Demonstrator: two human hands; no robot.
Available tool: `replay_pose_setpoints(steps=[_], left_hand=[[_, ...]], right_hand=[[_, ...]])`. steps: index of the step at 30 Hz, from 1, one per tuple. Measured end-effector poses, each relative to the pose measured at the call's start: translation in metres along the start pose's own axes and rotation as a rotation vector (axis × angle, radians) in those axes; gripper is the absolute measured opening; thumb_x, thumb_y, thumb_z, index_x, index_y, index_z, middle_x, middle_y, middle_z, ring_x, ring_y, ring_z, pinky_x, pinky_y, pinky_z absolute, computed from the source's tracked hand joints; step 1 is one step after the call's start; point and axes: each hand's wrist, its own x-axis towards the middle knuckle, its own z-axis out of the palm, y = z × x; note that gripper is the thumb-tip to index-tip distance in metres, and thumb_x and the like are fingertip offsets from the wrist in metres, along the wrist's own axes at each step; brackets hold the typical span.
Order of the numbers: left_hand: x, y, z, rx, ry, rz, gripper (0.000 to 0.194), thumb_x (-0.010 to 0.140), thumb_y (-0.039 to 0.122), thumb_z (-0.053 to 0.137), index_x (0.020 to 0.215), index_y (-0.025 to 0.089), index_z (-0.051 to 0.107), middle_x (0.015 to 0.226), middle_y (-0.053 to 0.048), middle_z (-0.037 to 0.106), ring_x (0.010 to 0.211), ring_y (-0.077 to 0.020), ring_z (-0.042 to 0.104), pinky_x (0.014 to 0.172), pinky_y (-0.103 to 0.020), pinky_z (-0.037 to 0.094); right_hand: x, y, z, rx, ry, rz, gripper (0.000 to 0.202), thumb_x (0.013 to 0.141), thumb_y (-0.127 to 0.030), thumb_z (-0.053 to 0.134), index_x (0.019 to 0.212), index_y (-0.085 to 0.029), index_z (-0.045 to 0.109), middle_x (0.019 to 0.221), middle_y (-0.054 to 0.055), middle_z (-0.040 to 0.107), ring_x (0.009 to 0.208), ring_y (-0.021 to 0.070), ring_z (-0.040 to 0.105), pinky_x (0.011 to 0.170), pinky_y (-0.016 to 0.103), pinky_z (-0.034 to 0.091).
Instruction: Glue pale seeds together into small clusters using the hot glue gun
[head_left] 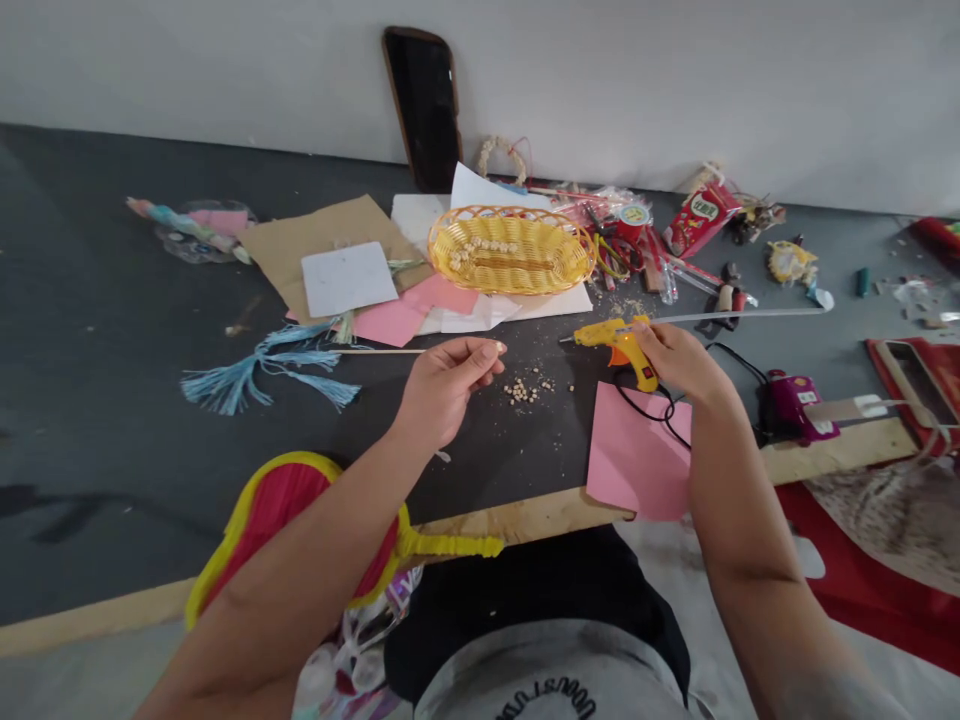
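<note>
Here, a thin stick is pinched in the left hand, its long axis sideways over the table, while a yellow hot-glue gun is gripped in the right hand, nozzle aimed leftward; pale pellets are scattered between, nearer the left hand.

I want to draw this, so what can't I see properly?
All in the head view:
Stick: partly hidden inside the left hand.
Glue gun: back hidden by the right hand.
Red paddle: partly behind left forearm.
Shirt writing: cut off by the bottom edge.
Pale bits: too small to name.
</note>
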Motion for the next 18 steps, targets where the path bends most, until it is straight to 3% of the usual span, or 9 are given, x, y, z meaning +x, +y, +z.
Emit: replay_pose_setpoints(steps=[3, 5, 7, 9, 13, 18], left_hand=[[0.000, 0.000, 0.000, -0.002, -0.016, -0.015, 0.025, 0.063, 0.039, 0.086, 0.071, 0.018, 0.076, 0.066, -0.002, 0.068, 0.056, -0.0089, 0.050, 0.054, -0.024, 0.038], [-0.001, 0.000, 0.001, 0.010, -0.045, -0.047, 0.027, 0.062, 0.041, 0.087, 0.071, 0.018, 0.076, 0.065, -0.002, 0.067, 0.056, -0.0089, 0.050, 0.054, -0.023, 0.038], [-0.002, 0.001, 0.002, 0.034, -0.080, -0.071, 0.028, 0.061, 0.042, 0.088, 0.070, 0.017, 0.076, 0.064, -0.002, 0.067, 0.056, -0.0088, 0.050, 0.055, -0.023, 0.038], [-0.003, 0.000, 0.002, 0.051, -0.109, -0.080, 0.029, 0.061, 0.042, 0.088, 0.071, 0.017, 0.077, 0.064, -0.002, 0.067, 0.056, -0.0085, 0.050, 0.056, -0.023, 0.038], [-0.002, -0.001, 0.000, 0.055, -0.141, -0.080, 0.029, 0.063, 0.042, 0.087, 0.073, 0.017, 0.077, 0.065, -0.002, 0.067, 0.057, -0.0084, 0.050, 0.056, -0.023, 0.038], [-0.002, -0.001, 0.000, 0.066, -0.152, -0.097, 0.029, 0.065, 0.043, 0.086, 0.074, 0.017, 0.077, 0.066, -0.002, 0.068, 0.057, -0.0084, 0.050, 0.057, -0.023, 0.038]], right_hand=[[-0.010, -0.010, -0.010, -0.318, 0.140, 0.021, 0.032, 0.091, -0.045, 0.053, 0.077, -0.019, 0.064, 0.068, 0.006, 0.066, 0.068, 0.0212, 0.061, 0.061, 0.029, 0.038], [-0.019, -0.019, -0.004, -0.303, 0.155, -0.167, 0.017, 0.090, -0.032, 0.055, 0.090, -0.020, 0.068, 0.084, 0.007, 0.072, 0.078, 0.0224, 0.065, 0.068, 0.030, 0.043], [-0.026, -0.027, 0.011, -0.216, 0.034, -0.455, 0.016, 0.091, -0.023, 0.054, 0.099, -0.021, 0.068, 0.100, 0.007, 0.073, 0.091, 0.0222, 0.066, 0.078, 0.031, 0.047], [-0.028, -0.032, 0.029, -0.199, -0.142, -0.649, 0.019, 0.091, -0.016, 0.054, 0.102, -0.022, 0.068, 0.104, 0.006, 0.072, 0.097, 0.0215, 0.066, 0.083, 0.032, 0.048], [-0.021, -0.031, 0.050, -0.225, -0.240, -0.707, 0.020, 0.092, -0.013, 0.052, 0.099, -0.020, 0.070, 0.100, 0.007, 0.070, 0.090, 0.0193, 0.064, 0.080, 0.032, 0.047], [-0.020, -0.038, 0.049, -0.231, -0.241, -0.735, 0.019, 0.093, -0.014, 0.052, 0.085, -0.018, 0.069, 0.091, 0.006, 0.069, 0.085, 0.0182, 0.063, 0.076, 0.030, 0.047]])
